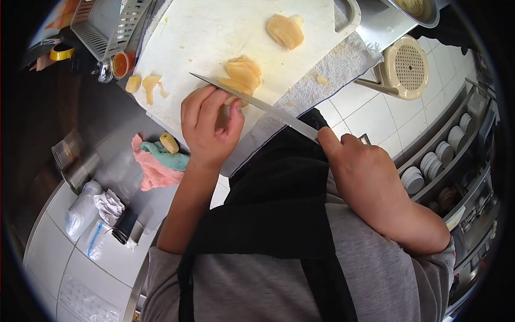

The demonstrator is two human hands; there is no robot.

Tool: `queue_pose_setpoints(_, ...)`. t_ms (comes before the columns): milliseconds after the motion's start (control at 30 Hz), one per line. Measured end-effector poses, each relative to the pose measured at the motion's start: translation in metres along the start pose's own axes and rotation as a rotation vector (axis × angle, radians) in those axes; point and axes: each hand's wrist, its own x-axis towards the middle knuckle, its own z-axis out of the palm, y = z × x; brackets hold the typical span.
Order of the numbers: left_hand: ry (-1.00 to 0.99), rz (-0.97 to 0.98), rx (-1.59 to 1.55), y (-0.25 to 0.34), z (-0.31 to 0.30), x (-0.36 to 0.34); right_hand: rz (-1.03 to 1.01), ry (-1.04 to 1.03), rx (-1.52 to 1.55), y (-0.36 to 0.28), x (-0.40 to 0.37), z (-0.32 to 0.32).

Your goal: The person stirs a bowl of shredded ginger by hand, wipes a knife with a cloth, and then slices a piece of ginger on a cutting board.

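Observation:
My right hand (357,161) grips the handle end of a long knife (268,109), its blade slanting up to the left across the cutting board (188,32). My left hand (212,121) has its fingers curled by the blade, holding a pale yellow piece that looks like peeled potato; the fingers hide most of it. Just beyond the blade lie overlapping potato slices (244,72). A second stack of slices (285,32) sits farther up the white board. Small offcuts (151,87) rest at the board's left edge.
A white towel (338,67) lies under the board. Left of my arm, a peeled potato (169,143) rests on pink and green cloths (155,163). Beyond are a plastic basket (110,27) and an orange-filled jar (123,64). A stool (406,68) and a cup rack (445,155) stand right.

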Motion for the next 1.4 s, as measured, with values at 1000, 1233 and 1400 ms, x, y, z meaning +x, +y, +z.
queue_pose_setpoints(1000,-0.328,-0.098,0.014,-0.01,-0.019,0.043,0.01,0.206,0.037,-0.018,0.047,0.021)
queue_pose_setpoints(1233,-0.371,-0.193,0.021,-0.005,-0.018,0.05,0.045,0.168,0.08,-0.019,0.035,0.015)
queue_pose_setpoints(1400,-0.479,-0.271,0.064,0.001,-0.018,0.064,0.069,0.076,0.097,-0.015,0.021,0.013)
